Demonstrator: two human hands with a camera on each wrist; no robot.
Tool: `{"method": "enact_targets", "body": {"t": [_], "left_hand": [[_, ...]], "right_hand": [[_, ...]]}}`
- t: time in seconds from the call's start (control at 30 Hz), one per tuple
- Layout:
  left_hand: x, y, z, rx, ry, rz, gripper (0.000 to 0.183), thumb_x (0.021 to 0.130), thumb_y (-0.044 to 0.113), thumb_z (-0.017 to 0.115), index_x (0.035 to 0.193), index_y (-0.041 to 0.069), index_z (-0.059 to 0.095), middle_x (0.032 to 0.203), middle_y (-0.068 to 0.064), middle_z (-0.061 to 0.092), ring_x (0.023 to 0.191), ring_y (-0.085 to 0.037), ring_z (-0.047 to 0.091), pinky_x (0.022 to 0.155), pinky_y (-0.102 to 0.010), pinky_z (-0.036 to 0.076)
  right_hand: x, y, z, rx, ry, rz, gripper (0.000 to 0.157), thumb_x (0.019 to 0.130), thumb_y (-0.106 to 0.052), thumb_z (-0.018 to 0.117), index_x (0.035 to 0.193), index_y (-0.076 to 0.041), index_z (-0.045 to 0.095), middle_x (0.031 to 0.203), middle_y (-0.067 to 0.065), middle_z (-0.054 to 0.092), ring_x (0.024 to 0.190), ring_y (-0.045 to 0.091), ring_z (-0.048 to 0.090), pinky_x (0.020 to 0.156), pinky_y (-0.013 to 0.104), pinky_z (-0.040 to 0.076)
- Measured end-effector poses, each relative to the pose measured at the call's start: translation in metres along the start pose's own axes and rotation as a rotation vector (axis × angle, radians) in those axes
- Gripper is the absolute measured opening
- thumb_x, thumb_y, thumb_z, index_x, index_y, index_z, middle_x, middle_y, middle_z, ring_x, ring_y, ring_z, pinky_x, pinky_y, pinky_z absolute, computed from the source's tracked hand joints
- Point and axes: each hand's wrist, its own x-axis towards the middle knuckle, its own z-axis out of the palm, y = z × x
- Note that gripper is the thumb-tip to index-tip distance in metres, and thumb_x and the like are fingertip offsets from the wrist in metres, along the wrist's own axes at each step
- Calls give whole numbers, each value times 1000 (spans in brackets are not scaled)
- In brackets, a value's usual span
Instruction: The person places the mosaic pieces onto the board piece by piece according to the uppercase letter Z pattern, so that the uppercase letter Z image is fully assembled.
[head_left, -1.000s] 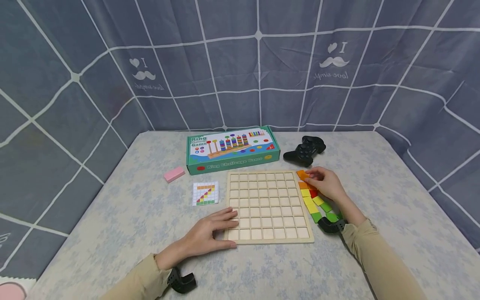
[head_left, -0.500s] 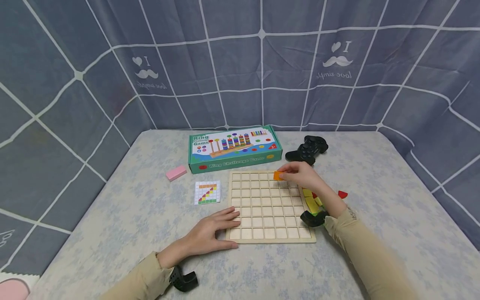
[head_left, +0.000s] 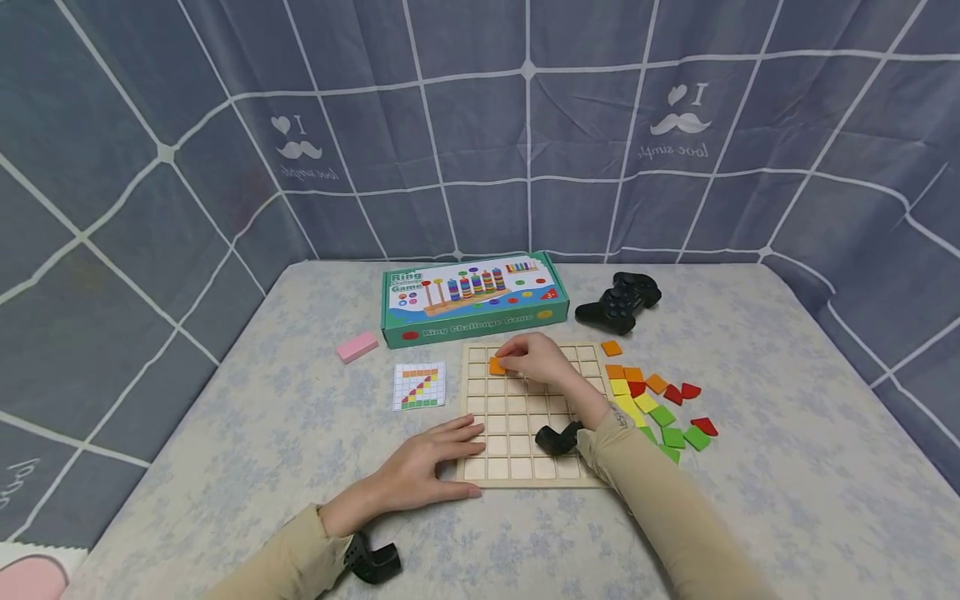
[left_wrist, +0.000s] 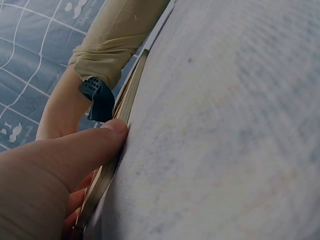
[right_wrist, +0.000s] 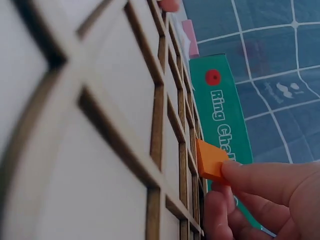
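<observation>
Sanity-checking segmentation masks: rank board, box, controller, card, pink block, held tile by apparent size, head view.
1. Board, though partly covered
2. Box
3. Controller and card: too close to rank
4. Pink block
5. Held tile, partly hidden

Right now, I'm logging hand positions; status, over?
Right hand: pinching orange tile at grid board's far end. Left hand: on board's left edge. No obstruction visible at tile.

Curtained nook, checked drapes (head_left: 480, 125), patterned tabletop (head_left: 247, 433)

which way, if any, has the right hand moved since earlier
Yes, leftward: the right hand went from right of the grid board to over it.
</observation>
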Motion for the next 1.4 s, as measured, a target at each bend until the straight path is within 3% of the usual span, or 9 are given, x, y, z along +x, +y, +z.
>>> {"method": "enact_targets", "body": {"t": [0.23, 0.43, 0.7, 0.93, 1.4], "left_hand": [[1, 0, -1, 8, 4, 8, 58, 82, 47, 69, 126, 10, 62, 142, -2, 46, 135, -19, 34, 106, -41, 35], [2, 1, -2, 9, 4, 7, 57, 82, 45, 70, 126, 9, 62, 141, -3, 46, 135, -20, 34, 106, -42, 35], [2, 0, -4, 16, 1, 9, 57, 81, 44, 71, 126, 9, 62, 142, -3, 46, 135, -21, 34, 106, -42, 34], [2, 0, -4, 13, 1, 12, 58, 81, 44, 71, 127, 9, 61, 142, -3, 46, 135, -20, 33, 106, -42, 34], [-1, -1, -1, 8, 6, 4, 59, 82, 46, 70, 127, 10, 61, 142, -2, 45, 136, -19, 33, 106, -42, 34]], "right_hand": [[2, -4, 5, -89, 38, 28, 12, 86, -21, 69, 94, -13, 74, 85, -2, 67, 74, 14, 59, 69, 31, 48], [-2, -6, 1, -150, 34, 13, 26, 83, -23, 72, 107, -14, 71, 97, 1, 65, 88, 19, 60, 76, 36, 50], [-21, 2, -37, -12, 44, 14, 37, 87, -24, 67, 118, -5, 64, 104, 9, 64, 93, 26, 60, 76, 36, 51], [-40, 23, -70, 60, 95, 6, 41, 90, -25, 65, 122, 0, 60, 109, 15, 62, 95, 29, 59, 79, 39, 50], [-69, 66, -96, 68, 149, 96, 42, 90, -26, 65, 123, -1, 59, 114, 17, 59, 97, 29, 59, 78, 37, 52]]}}
